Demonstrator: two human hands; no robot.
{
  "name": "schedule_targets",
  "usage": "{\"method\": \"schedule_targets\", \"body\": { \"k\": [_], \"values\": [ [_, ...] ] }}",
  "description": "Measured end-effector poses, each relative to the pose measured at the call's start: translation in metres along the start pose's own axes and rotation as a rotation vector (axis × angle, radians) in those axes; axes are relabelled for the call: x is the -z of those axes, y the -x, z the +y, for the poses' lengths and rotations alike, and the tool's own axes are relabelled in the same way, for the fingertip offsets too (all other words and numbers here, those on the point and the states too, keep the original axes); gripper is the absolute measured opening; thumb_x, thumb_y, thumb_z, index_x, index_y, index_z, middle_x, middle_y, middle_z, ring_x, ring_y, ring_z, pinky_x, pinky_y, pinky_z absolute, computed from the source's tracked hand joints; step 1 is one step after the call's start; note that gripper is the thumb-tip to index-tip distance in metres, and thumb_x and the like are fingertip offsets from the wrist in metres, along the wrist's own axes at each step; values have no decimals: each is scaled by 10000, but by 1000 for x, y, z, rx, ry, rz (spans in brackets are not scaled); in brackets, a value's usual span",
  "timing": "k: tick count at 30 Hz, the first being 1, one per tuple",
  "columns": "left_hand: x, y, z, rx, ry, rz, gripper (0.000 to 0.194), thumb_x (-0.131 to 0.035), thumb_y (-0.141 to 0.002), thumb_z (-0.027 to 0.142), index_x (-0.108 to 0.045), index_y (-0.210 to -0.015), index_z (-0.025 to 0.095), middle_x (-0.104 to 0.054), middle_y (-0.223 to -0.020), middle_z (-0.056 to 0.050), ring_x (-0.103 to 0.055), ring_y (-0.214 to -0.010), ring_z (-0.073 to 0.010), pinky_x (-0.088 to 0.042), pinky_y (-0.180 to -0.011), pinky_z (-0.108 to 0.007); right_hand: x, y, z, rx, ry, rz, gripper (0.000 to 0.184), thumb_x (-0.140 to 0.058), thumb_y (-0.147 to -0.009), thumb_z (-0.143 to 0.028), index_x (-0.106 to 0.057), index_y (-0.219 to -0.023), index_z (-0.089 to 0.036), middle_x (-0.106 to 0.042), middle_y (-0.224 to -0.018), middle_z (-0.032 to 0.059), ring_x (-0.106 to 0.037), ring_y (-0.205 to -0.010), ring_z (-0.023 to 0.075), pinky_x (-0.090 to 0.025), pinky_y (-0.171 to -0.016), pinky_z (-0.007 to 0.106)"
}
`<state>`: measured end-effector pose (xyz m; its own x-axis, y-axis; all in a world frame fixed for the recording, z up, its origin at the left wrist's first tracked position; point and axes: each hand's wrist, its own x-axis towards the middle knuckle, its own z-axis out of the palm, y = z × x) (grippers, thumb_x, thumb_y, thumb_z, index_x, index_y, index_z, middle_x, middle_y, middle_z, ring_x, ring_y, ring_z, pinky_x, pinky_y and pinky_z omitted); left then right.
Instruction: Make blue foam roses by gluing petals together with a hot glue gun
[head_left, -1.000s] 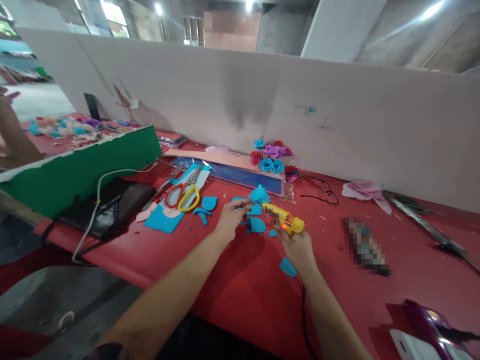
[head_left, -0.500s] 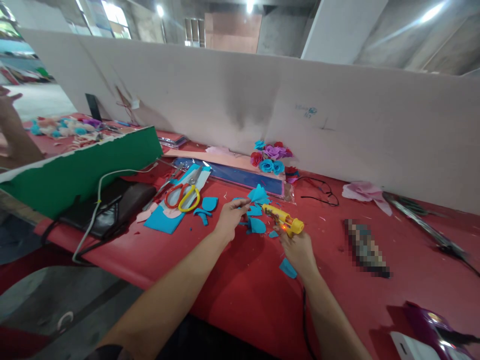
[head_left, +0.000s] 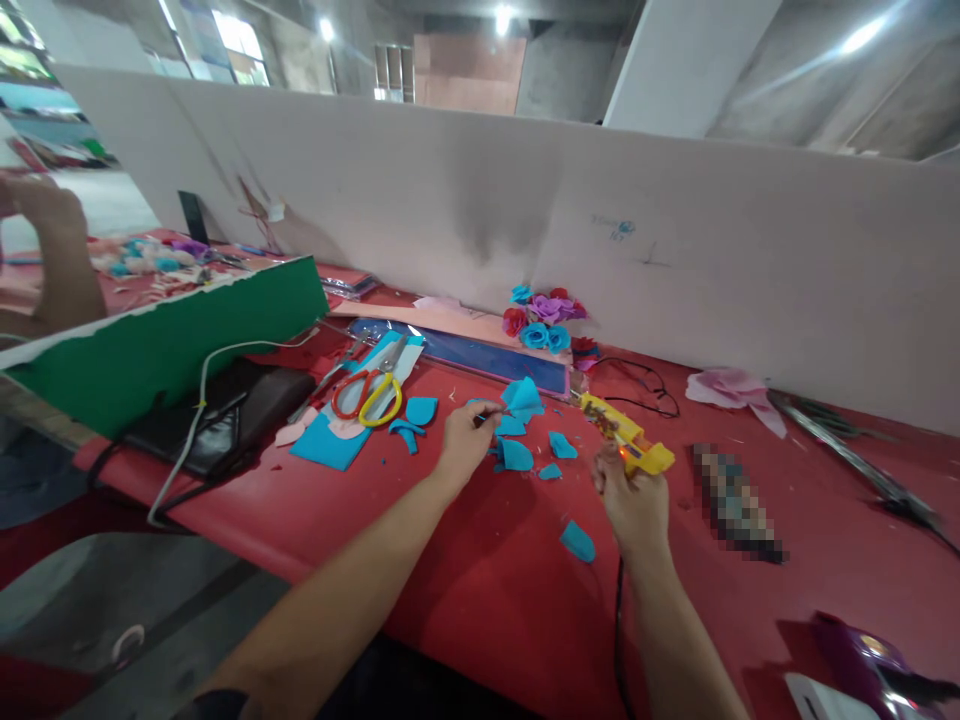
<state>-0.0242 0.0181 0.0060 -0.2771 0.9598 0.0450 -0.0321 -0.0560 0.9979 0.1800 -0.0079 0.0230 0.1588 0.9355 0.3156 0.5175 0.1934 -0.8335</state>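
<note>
My left hand (head_left: 469, 435) is closed in a pinch at the middle of the red table. At its fingertips is a blue paper petal piece (head_left: 523, 397), fanned out to the right. My right hand (head_left: 634, 500) grips a yellow glue gun (head_left: 626, 435) with a small orange light glowing on it. Its nozzle points up and left, apart from the blue piece. Below the left fingertips lie loose blue petals (head_left: 517, 454), and another blue petal (head_left: 577, 541) lies nearer me. A black cord runs down from the glue gun.
Scissors (head_left: 379, 393) with red and yellow handles lie on blue paper (head_left: 326, 440) to the left. Paper flowers (head_left: 544, 320) sit by the white partition (head_left: 360, 190). A green board (head_left: 180, 325) stands left; beyond it is another person's arm (head_left: 71, 250). A purple device (head_left: 862, 650) lies right.
My right hand has drawn the glue gun away to the right from the blue piece, uncovering a blue petal on the table. My left hand stays nearly in place.
</note>
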Motion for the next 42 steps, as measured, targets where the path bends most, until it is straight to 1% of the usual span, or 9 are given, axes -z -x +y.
{"method": "schedule_targets", "body": {
  "k": [3,6,8,12,17,24,30,35,42],
  "values": [
    [1,0,-4,-145,-181,20,106,-611,-717,155,-704,-747,196,-637,-665,-18,-539,-577,-133,-406,-593,-238,-3,5,-7,56,-32,-42,445,-484,-814,-571,-539,-598,-186,-459,-437,-23,-443,-416,123,-362,-428,237],
    [2,3,-6,-299,-344,22,170,-578,-730,102,-707,-748,210,-664,-769,-45,-567,-710,-164,-417,-702,-255,-9,9,-12,120,10,-99,446,-505,-796,-564,-654,-775,-144,-537,-489,8,-482,-453,142,-387,-451,247],
    [1,5,-6,-361,-433,6,212,-543,-749,86,-711,-791,208,-672,-836,-65,-582,-767,-182,-420,-738,-270,-11,9,-12,137,62,-119,478,-501,-797,-565,-678,-843,-123,-580,-530,30,-496,-469,146,-392,-459,249],
    [1,9,-6,-427,-566,-27,237,-497,-793,99,-703,-856,195,-670,-913,-94,-598,-816,-207,-427,-757,-293,-13,8,-8,154,148,-142,520,-462,-818,-575,-693,-847,-110,-600,-547,41,-483,-460,137,-371,-451,242],
    [1,10,-4,-448,-686,-45,258,-475,-804,90,-698,-887,189,-665,-928,-104,-597,-814,-212,-434,-768,-307,-15,9,-6,168,195,-155,522,-452,-828,-582,-702,-819,-124,-633,-575,60,-529,-484,153,-377,-467,245],
    [1,12,-3,-430,-611,-35,237,-509,-779,83,-701,-848,204,-657,-896,-79,-597,-820,-198,-441,-790,-293,-16,9,-5,181,170,-203,441,-492,-836,-521,-717,-912,-149,-705,-705,89,-622,-593,194,-422,-516,251],
    [2,13,-2,-454,-785,-54,261,-479,-788,84,-679,-914,196,-663,-932,-57,-609,-851,-183,-470,-775,-285,-16,9,-2,181,193,-206,462,-465,-851,-524,-716,-895,-138,-706,-700,98,-637,-604,201,-428,-522,253],
    [2,13,-3,-476,-840,-54,253,-488,-797,90,-678,-920,205,-667,-936,-58,-616,-865,-181,-478,-785,-284,-16,8,-3,189,199,-208,457,-451,-859,-517,-709,-935,-147,-717,-752,104,-662,-682,223,-451,-568,265],
    [0,14,-2,-493,-906,-67,247,-472,-816,100,-674,-926,188,-677,-940,-65,-624,-870,-191,-482,-784,-293,-15,7,-3,192,220,-187,488,-432,-856,-536,-711,-862,-135,-685,-652,88,-619,-582,200,-432,-528,266]
  ]
}}
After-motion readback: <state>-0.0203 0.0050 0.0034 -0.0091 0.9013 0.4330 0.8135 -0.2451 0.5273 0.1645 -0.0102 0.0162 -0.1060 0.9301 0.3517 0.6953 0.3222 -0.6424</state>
